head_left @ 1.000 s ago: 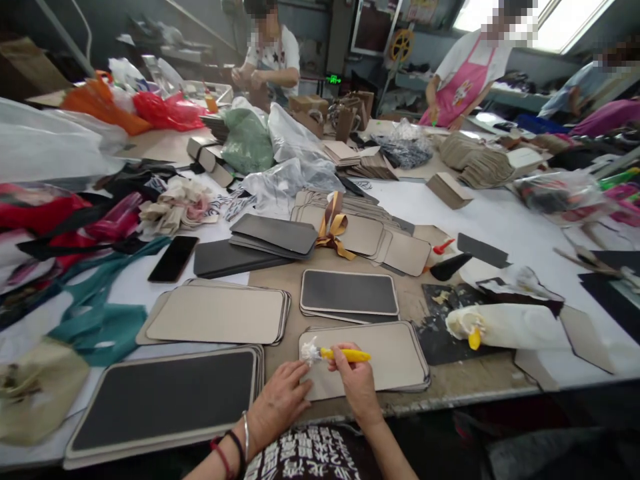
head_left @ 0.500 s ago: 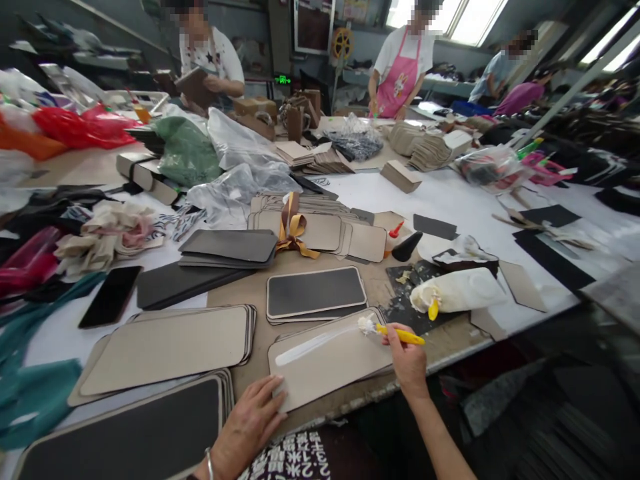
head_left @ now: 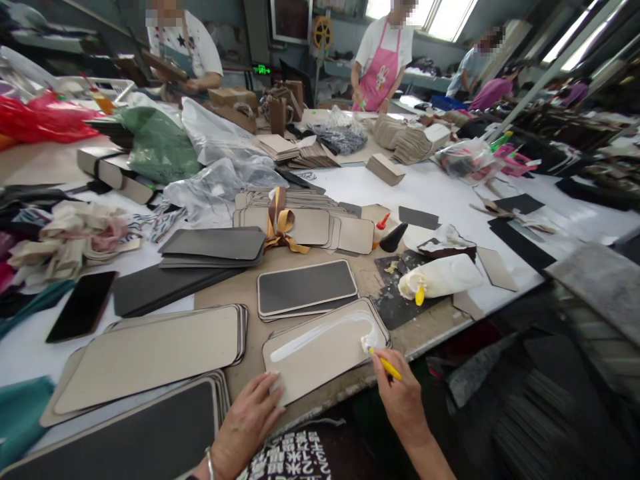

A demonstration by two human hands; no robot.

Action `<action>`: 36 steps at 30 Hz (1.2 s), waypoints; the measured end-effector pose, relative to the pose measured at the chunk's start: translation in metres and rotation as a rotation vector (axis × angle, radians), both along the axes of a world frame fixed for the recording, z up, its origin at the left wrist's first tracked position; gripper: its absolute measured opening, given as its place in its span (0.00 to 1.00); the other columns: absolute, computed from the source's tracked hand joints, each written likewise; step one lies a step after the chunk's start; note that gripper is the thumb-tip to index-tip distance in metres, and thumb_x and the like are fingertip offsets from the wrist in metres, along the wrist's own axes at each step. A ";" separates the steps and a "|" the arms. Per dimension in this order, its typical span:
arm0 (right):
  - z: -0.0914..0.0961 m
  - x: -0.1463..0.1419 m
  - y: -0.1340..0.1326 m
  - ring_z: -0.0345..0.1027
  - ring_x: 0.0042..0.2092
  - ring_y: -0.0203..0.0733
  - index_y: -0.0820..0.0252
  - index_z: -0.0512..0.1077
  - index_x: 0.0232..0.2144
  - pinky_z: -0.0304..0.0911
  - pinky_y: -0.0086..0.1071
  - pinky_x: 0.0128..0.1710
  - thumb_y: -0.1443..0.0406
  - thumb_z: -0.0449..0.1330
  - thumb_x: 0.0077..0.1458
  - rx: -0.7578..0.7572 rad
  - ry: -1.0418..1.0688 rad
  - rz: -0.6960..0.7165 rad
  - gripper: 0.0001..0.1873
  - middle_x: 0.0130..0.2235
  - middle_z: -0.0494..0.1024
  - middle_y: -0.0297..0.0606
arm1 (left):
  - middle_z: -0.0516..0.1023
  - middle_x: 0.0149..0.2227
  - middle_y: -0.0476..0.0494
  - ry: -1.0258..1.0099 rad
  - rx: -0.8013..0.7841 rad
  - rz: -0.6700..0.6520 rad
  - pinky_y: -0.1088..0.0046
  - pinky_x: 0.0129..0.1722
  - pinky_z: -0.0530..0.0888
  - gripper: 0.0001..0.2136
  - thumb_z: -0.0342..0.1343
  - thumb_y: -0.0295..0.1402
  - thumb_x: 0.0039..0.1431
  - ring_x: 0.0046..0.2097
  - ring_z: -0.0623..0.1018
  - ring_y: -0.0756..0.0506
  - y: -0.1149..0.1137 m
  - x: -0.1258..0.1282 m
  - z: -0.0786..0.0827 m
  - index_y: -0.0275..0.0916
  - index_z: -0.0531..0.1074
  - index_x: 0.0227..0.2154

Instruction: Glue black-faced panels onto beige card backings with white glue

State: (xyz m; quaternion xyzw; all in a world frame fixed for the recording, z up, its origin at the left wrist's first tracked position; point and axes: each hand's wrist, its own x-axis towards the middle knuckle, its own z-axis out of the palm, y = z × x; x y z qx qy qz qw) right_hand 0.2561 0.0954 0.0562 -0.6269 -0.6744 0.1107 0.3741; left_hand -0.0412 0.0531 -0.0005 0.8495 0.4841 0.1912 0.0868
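Observation:
A beige rounded panel (head_left: 315, 360) lies on top of a small stack before me, with a curved streak of white paste along its far edge. My right hand (head_left: 403, 393) is closed around the yellow handle of a brush (head_left: 387, 367), whose paste-covered bristles touch the panel near its right end. At the panel's left corner my left hand (head_left: 253, 410) rests with fingers stretched out, the fingertips on its edge. Behind the panel lies a dark panel with a beige border (head_left: 307, 288). A white bottle (head_left: 445, 275) with paste at its opening lies on its side to the right.
Stacked beige panels (head_left: 150, 357) and dark panels (head_left: 120, 433) lie at left, near a phone (head_left: 83, 307). A ribbon-tied bundle (head_left: 300, 225) sits farther back. The table edge (head_left: 425, 353) runs along the right. Several people work across the table.
My right hand has drawn the brush around the panel's right end toward me, lengthening the white streak into a curve. My left hand stays at the left corner. The camera view has shifted slightly right.

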 end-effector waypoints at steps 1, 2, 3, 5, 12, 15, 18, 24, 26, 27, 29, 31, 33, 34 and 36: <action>0.000 -0.011 -0.004 0.70 0.36 0.41 0.58 0.70 0.35 0.68 0.35 0.39 0.62 0.51 0.59 -0.009 0.007 0.017 0.09 0.33 0.74 0.39 | 0.73 0.48 0.46 -0.004 -0.001 -0.002 0.68 0.48 0.75 0.10 0.50 0.34 0.60 0.51 0.72 0.45 0.000 0.000 -0.001 0.45 0.72 0.43; 0.000 -0.022 -0.008 0.70 0.36 0.41 0.57 0.70 0.35 0.68 0.34 0.39 0.63 0.51 0.59 -0.019 0.020 0.037 0.08 0.33 0.74 0.39 | 0.73 0.48 0.45 -0.006 -0.001 -0.002 0.68 0.47 0.75 0.10 0.50 0.34 0.60 0.51 0.71 0.44 0.000 0.000 -0.002 0.45 0.72 0.43; 0.001 -0.033 -0.012 0.70 0.36 0.40 0.57 0.70 0.35 0.69 0.33 0.38 0.64 0.51 0.59 -0.031 0.037 0.057 0.08 0.33 0.74 0.39 | 0.73 0.48 0.45 -0.010 0.000 0.000 0.67 0.47 0.75 0.10 0.50 0.34 0.60 0.51 0.72 0.44 0.001 0.000 -0.003 0.44 0.72 0.43; 0.001 -0.056 -0.018 0.70 0.36 0.40 0.57 0.70 0.35 0.69 0.32 0.38 0.65 0.51 0.60 -0.049 0.080 0.103 0.08 0.32 0.74 0.39 | 0.74 0.47 0.43 -0.031 -0.003 0.002 0.66 0.46 0.76 0.10 0.50 0.35 0.60 0.50 0.72 0.43 0.001 0.001 -0.003 0.42 0.71 0.42; 0.004 -0.114 -0.035 0.70 0.36 0.40 0.56 0.71 0.31 0.68 0.32 0.38 0.63 0.50 0.60 -0.216 0.221 0.211 0.10 0.32 0.74 0.39 | 0.73 0.43 0.39 -0.232 -0.151 0.138 0.61 0.46 0.75 0.11 0.53 0.31 0.57 0.46 0.74 0.42 -0.002 0.007 0.001 0.37 0.63 0.43; 0.002 -0.125 -0.039 0.69 0.34 0.41 0.57 0.71 0.30 0.67 0.32 0.36 0.60 0.50 0.59 -0.326 0.305 0.197 0.12 0.31 0.74 0.39 | 0.71 0.43 0.40 -0.300 -0.205 0.151 0.61 0.47 0.75 0.13 0.54 0.27 0.55 0.47 0.74 0.42 -0.003 0.007 0.001 0.38 0.61 0.43; -0.001 -0.126 -0.037 0.70 0.29 0.41 0.59 0.72 0.30 0.68 0.32 0.31 0.55 0.53 0.56 -0.471 0.469 0.121 0.15 0.29 0.75 0.39 | 0.70 0.44 0.40 -0.324 -0.225 0.145 0.62 0.48 0.74 0.17 0.57 0.23 0.51 0.48 0.73 0.43 -0.003 0.005 0.001 0.38 0.60 0.42; 0.002 -0.109 -0.019 0.71 0.25 0.43 0.61 0.70 0.30 0.68 0.32 0.29 0.48 0.57 0.49 -0.520 0.615 -0.090 0.21 0.23 0.75 0.37 | 0.69 0.47 0.38 -0.353 -0.253 0.142 0.61 0.49 0.73 0.22 0.61 0.24 0.46 0.50 0.72 0.42 -0.005 0.000 0.005 0.38 0.61 0.44; 0.002 -0.108 -0.012 0.71 0.26 0.43 0.61 0.70 0.31 0.68 0.33 0.30 0.47 0.57 0.48 -0.504 0.617 -0.095 0.22 0.23 0.75 0.37 | 0.69 0.47 0.39 -0.421 -0.307 0.188 0.61 0.50 0.72 0.19 0.60 0.26 0.48 0.50 0.71 0.42 -0.007 0.001 0.008 0.39 0.63 0.43; 0.001 -0.110 -0.009 0.71 0.26 0.43 0.61 0.70 0.31 0.68 0.33 0.30 0.47 0.58 0.48 -0.501 0.625 -0.095 0.22 0.23 0.75 0.36 | 0.70 0.46 0.40 -0.490 -0.366 0.259 0.61 0.50 0.71 0.16 0.60 0.28 0.48 0.49 0.72 0.42 -0.007 0.002 0.010 0.40 0.64 0.41; -0.001 -0.116 -0.002 0.71 0.27 0.43 0.61 0.70 0.32 0.68 0.33 0.30 0.47 0.58 0.48 -0.492 0.653 -0.091 0.22 0.23 0.74 0.36 | 0.72 0.39 0.43 -0.637 -0.501 0.455 0.62 0.46 0.72 0.10 0.56 0.33 0.50 0.44 0.73 0.43 -0.005 0.004 0.011 0.41 0.66 0.36; -0.005 -0.124 0.004 0.71 0.28 0.43 0.61 0.70 0.32 0.67 0.33 0.31 0.47 0.57 0.49 -0.488 0.678 -0.071 0.22 0.24 0.74 0.36 | 0.72 0.31 0.46 -0.720 -0.599 0.626 0.65 0.39 0.73 0.07 0.52 0.37 0.52 0.35 0.74 0.45 0.000 0.007 0.009 0.41 0.65 0.32; -0.009 -0.134 0.009 0.71 0.28 0.43 0.60 0.70 0.32 0.67 0.33 0.31 0.48 0.57 0.50 -0.491 0.698 -0.041 0.21 0.25 0.74 0.36 | 0.70 0.24 0.49 -0.745 -0.674 0.699 0.69 0.28 0.73 0.08 0.48 0.40 0.53 0.26 0.73 0.47 0.007 0.011 0.002 0.41 0.63 0.29; -0.010 -0.139 0.011 0.71 0.28 0.42 0.60 0.70 0.32 0.67 0.32 0.31 0.48 0.56 0.51 -0.494 0.705 -0.022 0.20 0.25 0.74 0.36 | 0.69 0.20 0.51 -0.765 -0.726 0.720 0.71 0.23 0.72 0.10 0.48 0.42 0.53 0.23 0.72 0.48 0.010 0.013 -0.001 0.41 0.61 0.27; -0.014 -0.147 0.015 0.71 0.27 0.42 0.60 0.70 0.31 0.67 0.32 0.30 0.49 0.56 0.51 -0.486 0.721 0.012 0.19 0.25 0.74 0.36 | 0.66 0.15 0.53 -0.806 -0.830 0.747 0.75 0.15 0.66 0.12 0.47 0.45 0.49 0.17 0.69 0.48 0.017 0.017 -0.009 0.41 0.59 0.23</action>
